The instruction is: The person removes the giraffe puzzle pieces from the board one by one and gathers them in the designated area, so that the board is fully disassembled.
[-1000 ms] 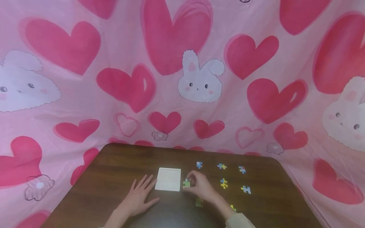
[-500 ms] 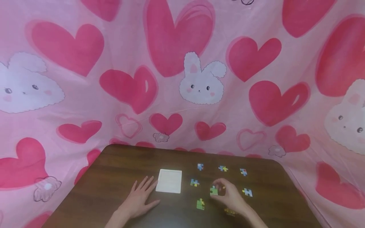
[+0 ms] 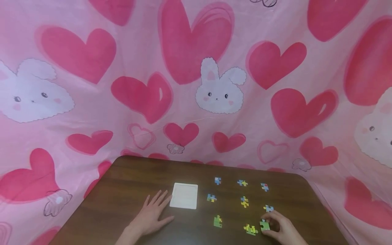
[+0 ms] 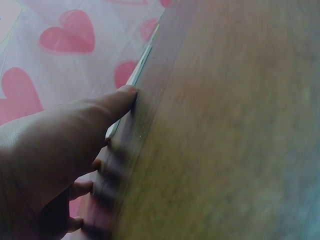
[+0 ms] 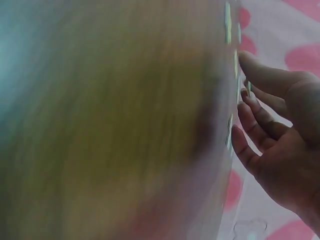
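My right hand (image 3: 281,227) pinches a green jigsaw piece (image 3: 265,225) between thumb and fingers at the near right of the table. Just left of it lies a yellow and green jigsaw piece (image 3: 251,229), and a blue jigsaw piece (image 3: 268,208) lies just beyond the hand. Flat on the table, my left hand (image 3: 150,214) has its fingers spread, with fingertips at the left edge of a white square puzzle tray (image 3: 183,207). In the left wrist view, the left hand (image 4: 70,135) rests beside the tray's thin edge (image 4: 142,62).
Several more pieces lie spaced out right of the tray, among them a green piece (image 3: 217,222), a yellow one (image 3: 244,202) and a blue and yellow one (image 3: 211,197). The dark wooden table (image 3: 147,173) meets a pink heart-patterned cloth (image 3: 180,112) at the back.
My right hand has carried the green piece from beside the tray to the near right, uncovering pieces it hid before. The left hand has stayed at the tray. The head view has shifted slightly.
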Motion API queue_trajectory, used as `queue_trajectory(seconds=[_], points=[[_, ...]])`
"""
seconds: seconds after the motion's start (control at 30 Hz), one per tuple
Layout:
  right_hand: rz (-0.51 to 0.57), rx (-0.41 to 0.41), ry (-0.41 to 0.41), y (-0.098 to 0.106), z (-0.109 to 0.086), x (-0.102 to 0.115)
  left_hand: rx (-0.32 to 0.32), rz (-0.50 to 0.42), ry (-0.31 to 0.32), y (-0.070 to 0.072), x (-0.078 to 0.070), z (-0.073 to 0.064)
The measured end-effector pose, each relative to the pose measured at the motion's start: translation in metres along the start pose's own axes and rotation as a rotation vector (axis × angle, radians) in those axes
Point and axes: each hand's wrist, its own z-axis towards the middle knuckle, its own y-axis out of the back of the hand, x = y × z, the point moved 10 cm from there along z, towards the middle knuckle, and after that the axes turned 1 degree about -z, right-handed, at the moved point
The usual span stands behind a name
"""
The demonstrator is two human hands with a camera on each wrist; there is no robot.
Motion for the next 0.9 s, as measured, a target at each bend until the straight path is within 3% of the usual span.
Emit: queue_trajectory(seconds=[0.2, 0.4, 0.57, 0.67, 0.77, 0.83, 0.9], points=[[0.019, 0.097, 0.011, 0.009, -0.018, -0.021, 0.010, -0.009, 0.006, 0.000, 0.000, 0.001], [0.040, 0.084, 0.080, 0.015, -0.025, -0.027, 0.003, -0.001, 0.009, 0.000, 0.002, 0.001], [0.076, 0.102, 0.072, 0.010, -0.027, -0.032, 0.000, -0.002, 0.003, 0.000, 0.003, 0.003], [0.063, 0.063, 0.032, 0.012, -0.026, -0.032, 0.006, -0.005, -0.002, 0.000, 0.001, 0.004], [0.005, -0.044, -0.050, 0.018, -0.020, -0.028, 0.018, -0.027, -0.002, 0.003, 0.000, 0.004], [-0.068, -0.128, -0.120, 0.025, -0.014, -0.024, 0.013, -0.047, 0.002, 0.007, -0.001, 0.005], [-0.171, -0.218, -0.139, 0.033, -0.006, -0.016, -0.005, -0.054, 0.001, 0.015, -0.002, 0.007]])
